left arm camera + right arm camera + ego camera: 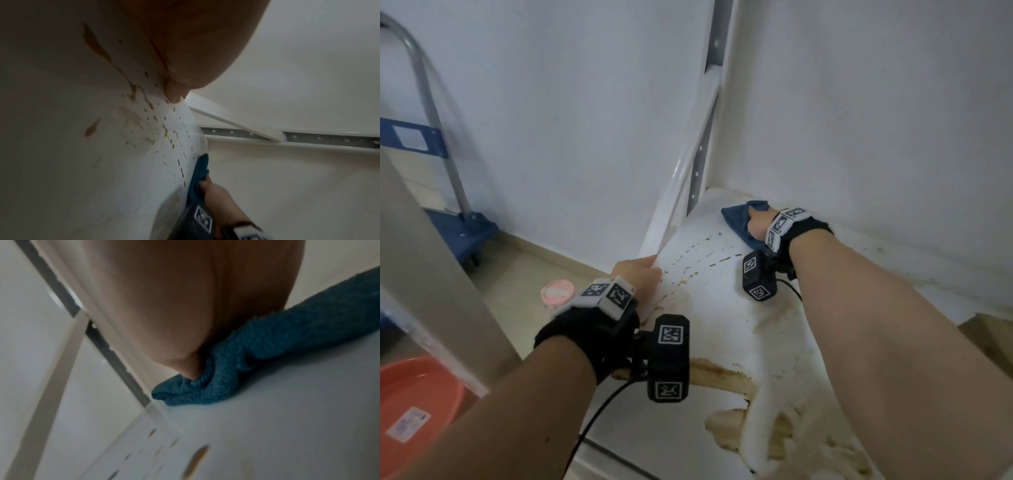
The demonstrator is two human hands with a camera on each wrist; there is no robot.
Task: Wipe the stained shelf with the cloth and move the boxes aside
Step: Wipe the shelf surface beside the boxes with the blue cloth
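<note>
The white shelf (722, 308) carries brown stains (726, 377): a thick smear near the front and droplets (152, 123) toward the left edge. My right hand (758, 224) is in the far back corner and grips a bunched blue cloth (743, 214), pressing it onto the shelf. In the right wrist view the thumb (191, 369) digs into the folds of the cloth (267, 344). My left hand (642, 270) holds the shelf's left edge, with its thumb (174, 95) lying on the stained top. A cardboard box (989, 337) shows only a corner at the right.
A perforated metal upright (698, 171) and white walls close in the back corner. Down on the floor to the left are a red basin (417, 404), a pink lid (558, 293) and a blue hand trolley (465, 229).
</note>
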